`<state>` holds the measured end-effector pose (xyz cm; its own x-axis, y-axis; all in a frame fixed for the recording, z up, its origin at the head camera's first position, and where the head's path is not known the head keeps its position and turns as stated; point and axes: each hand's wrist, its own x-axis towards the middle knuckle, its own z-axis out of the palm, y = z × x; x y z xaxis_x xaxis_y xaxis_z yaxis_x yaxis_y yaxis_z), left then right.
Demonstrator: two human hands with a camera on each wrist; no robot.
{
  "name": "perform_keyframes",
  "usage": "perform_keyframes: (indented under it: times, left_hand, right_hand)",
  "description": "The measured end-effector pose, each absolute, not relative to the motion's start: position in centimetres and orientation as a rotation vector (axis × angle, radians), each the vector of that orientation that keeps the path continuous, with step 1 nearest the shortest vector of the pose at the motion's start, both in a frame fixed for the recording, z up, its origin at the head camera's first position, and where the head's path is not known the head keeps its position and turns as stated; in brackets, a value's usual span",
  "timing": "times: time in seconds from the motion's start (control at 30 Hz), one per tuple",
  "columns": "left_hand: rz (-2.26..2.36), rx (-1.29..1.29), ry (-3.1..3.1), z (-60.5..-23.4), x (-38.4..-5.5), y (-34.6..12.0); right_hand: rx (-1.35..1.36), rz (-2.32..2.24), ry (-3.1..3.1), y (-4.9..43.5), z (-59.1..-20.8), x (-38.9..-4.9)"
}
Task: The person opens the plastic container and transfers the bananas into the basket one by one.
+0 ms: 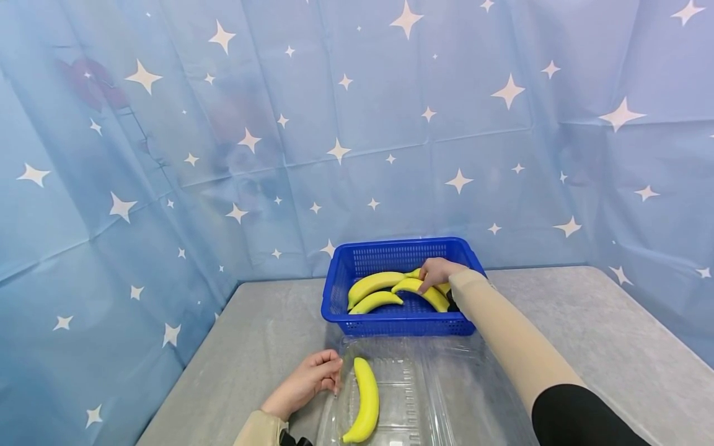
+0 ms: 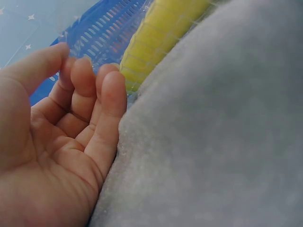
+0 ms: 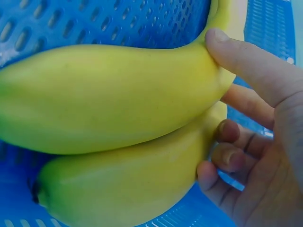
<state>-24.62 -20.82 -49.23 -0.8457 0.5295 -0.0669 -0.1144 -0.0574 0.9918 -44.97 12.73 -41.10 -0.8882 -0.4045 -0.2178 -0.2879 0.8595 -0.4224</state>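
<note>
A yellow banana [image 1: 432,297] in the blue basket [image 1: 390,327] is pinched near one end by my right hand [image 1: 439,272]. In the right wrist view, the thumb lies on top of that banana [image 3: 113,94] with the index finger behind it. The other fingertips are at a second banana [image 3: 123,189] just below. Nearer to me, my left hand [image 1: 309,379] holds the left edge of a clear plastic container [image 1: 398,396] between thumb and fingers. One banana [image 1: 367,402] lies lengthwise inside the container, close to that hand.
Other bananas [image 1: 376,301] lie in the basket's left part and behind the right hand. The basket stands at the back of the grey table [image 1: 268,322], directly behind the container. A blue curtain [image 1: 312,155] with white stars hangs behind the table.
</note>
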Motion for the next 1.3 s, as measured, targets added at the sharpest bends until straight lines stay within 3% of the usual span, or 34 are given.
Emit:
perform_keyframes:
  times: [0.47,1.03,1.3]
  left_hand:
    - [1.941,0.468,1.767,-47.5,-23.7,-20.4]
    - [1.956,0.423,1.775,-49.0,-24.3,-20.7]
    - [1.936,0.452,1.771,-47.6,-23.7,-20.5]
  right_hand:
    - [-0.511,-0.519,2.753,13.0,-40.9,-44.6]
    - [-0.517,-0.536,2.756,12.9,-41.0,-44.7]
    - [-0.585,-0.620,2.720,12.8,-39.4,-44.6]
